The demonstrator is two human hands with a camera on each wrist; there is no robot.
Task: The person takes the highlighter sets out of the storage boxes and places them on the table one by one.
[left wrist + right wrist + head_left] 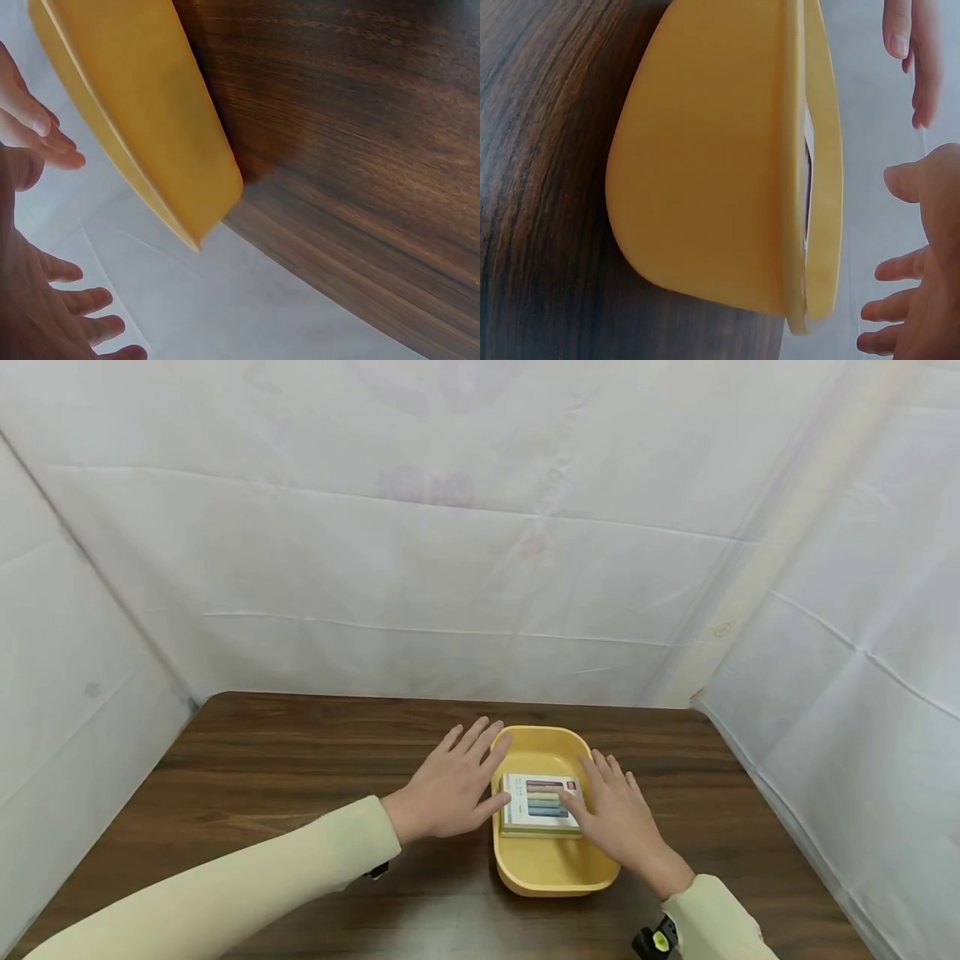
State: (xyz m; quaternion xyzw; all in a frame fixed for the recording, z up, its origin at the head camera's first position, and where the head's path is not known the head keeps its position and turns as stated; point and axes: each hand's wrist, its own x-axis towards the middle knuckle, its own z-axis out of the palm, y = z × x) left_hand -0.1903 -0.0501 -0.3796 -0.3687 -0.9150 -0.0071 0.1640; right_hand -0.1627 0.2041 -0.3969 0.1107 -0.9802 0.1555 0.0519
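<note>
A yellow plastic bin (555, 867) with rounded corners stands on the table; its outer wall fills much of both wrist views. Inside it lies a flat white box (516, 806) with a window showing a row of pastel-coloured sticks; what lies beneath it is mostly hidden. My left hand (456, 783) hovers at the bin's left rim with fingers spread, holding nothing. Over the right rim is my right hand (621, 814), its fingers extended and its thumb above the box's right edge. In the wrist views both hands appear above the rim, apart from the bin.
The dark wood-grain table (300, 760) extends to both sides of the bin. White sheeting (375, 568) hangs behind the table's far edge and along both sides. A black band with a yellow-green spot (660, 941) is on the right wrist.
</note>
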